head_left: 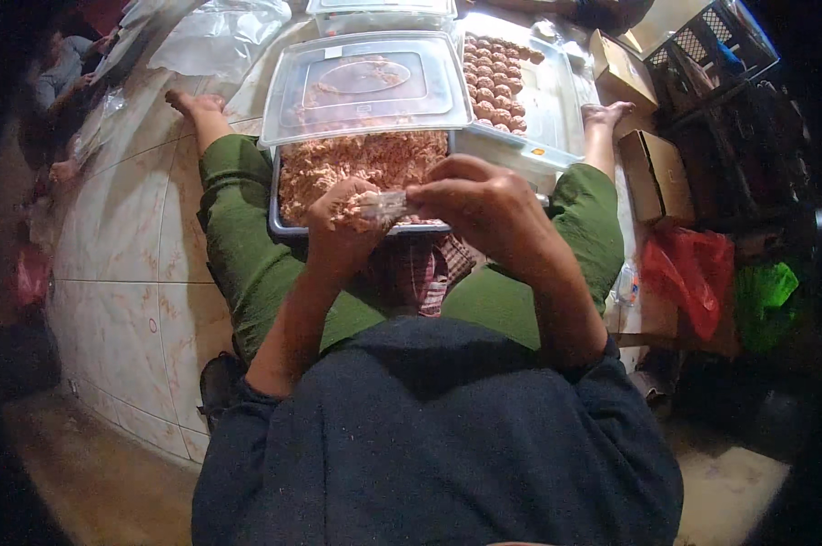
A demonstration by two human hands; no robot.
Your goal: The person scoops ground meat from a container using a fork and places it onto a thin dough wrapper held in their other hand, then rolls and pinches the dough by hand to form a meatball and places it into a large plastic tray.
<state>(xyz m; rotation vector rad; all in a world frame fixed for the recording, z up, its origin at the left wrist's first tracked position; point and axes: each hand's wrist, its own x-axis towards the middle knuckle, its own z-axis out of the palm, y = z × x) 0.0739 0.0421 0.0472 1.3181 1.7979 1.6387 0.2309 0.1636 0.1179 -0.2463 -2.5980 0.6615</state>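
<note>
a seated person (411, 409) in a dark shirt (511, 428) and green trousers (247, 209) leans over a dark-rimmed tub (274, 207) of pinkish, mince-like mixture (365, 155), set at twelve o'clock between the spread trouser legs. above the tub's near edge, two bare hands meet. from where i stand, the left hand (333, 223) is curled about a lump of mixture (352, 207), while the right hand (502, 200) pinches one end of a small clear plastic piece (388, 206) that reaches across to the left hand; its exact shape is too blurred to tell. a translucent lid (302, 91) covers the tub's far part, leaving the near mixture bare. at one o'clock, just beside the tub, a clear plastic tray (552, 109) holds rows of round, brown-pink balls (491, 86) along its left side. a crumpled clear plastic sheet (215, 41) lies at eleven, on pale marbled tiles (115, 227); a co-worker (60, 86) shows dimly at ten. toward two are a black lattice crate (713, 56) and a cardboard box (670, 173). near three, a red plastic bag (688, 273) hangs close to a bright green bag (764, 287).
</note>
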